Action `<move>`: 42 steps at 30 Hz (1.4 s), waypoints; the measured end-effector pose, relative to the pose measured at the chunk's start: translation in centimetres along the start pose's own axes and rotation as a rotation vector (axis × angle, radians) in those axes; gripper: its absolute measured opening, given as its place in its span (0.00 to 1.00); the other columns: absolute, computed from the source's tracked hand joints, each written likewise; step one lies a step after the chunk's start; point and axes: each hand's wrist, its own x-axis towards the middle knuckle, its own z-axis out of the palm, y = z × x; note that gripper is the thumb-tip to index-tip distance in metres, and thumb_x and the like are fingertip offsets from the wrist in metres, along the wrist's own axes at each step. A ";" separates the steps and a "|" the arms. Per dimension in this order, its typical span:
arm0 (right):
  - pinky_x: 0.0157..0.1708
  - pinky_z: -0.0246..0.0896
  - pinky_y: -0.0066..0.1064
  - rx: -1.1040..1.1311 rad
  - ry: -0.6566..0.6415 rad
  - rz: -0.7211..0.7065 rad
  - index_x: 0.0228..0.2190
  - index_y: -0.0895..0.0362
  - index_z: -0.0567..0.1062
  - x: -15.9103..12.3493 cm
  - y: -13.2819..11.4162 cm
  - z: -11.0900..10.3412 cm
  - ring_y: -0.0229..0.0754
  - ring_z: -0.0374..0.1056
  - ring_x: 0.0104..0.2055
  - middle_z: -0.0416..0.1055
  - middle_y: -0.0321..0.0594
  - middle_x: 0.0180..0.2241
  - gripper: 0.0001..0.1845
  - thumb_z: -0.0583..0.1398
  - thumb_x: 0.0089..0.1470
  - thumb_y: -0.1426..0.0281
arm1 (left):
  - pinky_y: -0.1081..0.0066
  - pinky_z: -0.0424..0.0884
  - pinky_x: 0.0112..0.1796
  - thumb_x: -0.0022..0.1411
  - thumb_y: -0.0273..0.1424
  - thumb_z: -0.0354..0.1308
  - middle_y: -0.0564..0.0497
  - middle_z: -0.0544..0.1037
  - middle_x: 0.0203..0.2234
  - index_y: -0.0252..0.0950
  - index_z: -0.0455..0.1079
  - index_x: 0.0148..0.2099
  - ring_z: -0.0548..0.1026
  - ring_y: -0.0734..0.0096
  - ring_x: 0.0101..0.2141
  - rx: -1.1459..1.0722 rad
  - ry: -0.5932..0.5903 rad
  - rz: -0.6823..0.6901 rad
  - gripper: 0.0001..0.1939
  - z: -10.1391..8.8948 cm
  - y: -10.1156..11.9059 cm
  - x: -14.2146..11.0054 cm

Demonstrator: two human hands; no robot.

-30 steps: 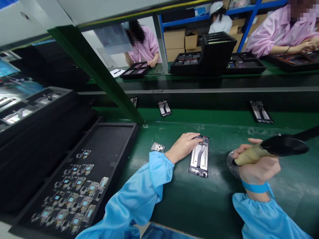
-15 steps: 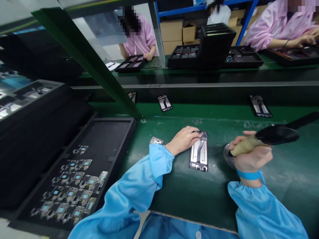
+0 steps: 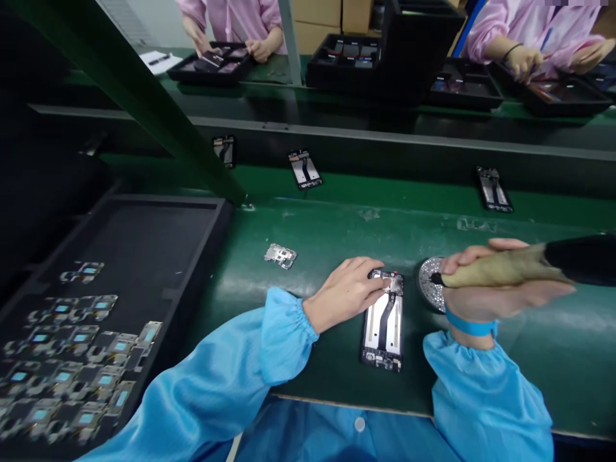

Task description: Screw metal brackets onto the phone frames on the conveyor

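Closed around the wrapped screwdriver (image 3: pixel 500 268), the right hand (image 3: pixel 486 303) was at three o'clock from the opened phone (image 3: pixel 386 321), whose top the left hand (image 3: pixel 342 292) touched, pinch unclear, while the circuit board (image 3: pixel 280 255), now clear of the sleeve (image 3: pixel 286 337), lay at its ten o'clock.

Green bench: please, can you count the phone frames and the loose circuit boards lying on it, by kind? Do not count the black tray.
Phone frames: 4 (near frame under the left hand, back left frame, back middle frame, back right frame)
Loose circuit board: 1
Total: 5
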 end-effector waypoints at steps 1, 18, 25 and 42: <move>0.13 0.60 0.37 0.008 -0.023 0.003 0.38 0.51 0.75 -0.2 -0.1 0.4 0.43 0.62 0.15 0.64 0.34 0.18 0.39 0.46 0.60 0.31 | 0.53 0.74 0.57 0.79 0.37 0.55 0.42 0.74 0.59 0.41 0.77 0.60 0.73 0.54 0.59 0.004 -0.006 -0.008 0.15 -0.1 0.0 0.0; 0.16 0.61 0.37 -0.099 -0.162 0.003 0.42 0.53 0.76 -1.5 1.2 1.9 0.43 0.64 0.16 0.67 0.35 0.20 0.36 0.48 0.64 0.36 | 0.56 0.73 0.56 0.79 0.38 0.55 0.44 0.75 0.55 0.42 0.79 0.59 0.73 0.56 0.54 0.000 0.000 -0.036 0.15 -0.1 0.5 -0.1; 0.14 0.58 0.35 -0.085 -0.149 0.050 0.37 0.52 0.74 -1.7 1.8 1.9 0.43 0.63 0.16 0.66 0.33 0.19 0.39 0.49 0.58 0.31 | 0.56 0.73 0.55 0.79 0.38 0.55 0.44 0.75 0.55 0.43 0.78 0.60 0.73 0.56 0.54 0.002 -0.013 -0.046 0.15 -0.1 0.5 0.0; 0.13 0.57 0.35 -0.085 0.018 0.016 0.37 0.52 0.74 1.0 1.3 -0.7 0.42 0.61 0.15 0.64 0.34 0.19 0.41 0.46 0.60 0.30 | 0.55 0.74 0.56 0.77 0.37 0.59 0.43 0.76 0.56 0.41 0.75 0.61 0.74 0.55 0.56 -0.091 0.010 -0.002 0.15 0.6 0.5 0.4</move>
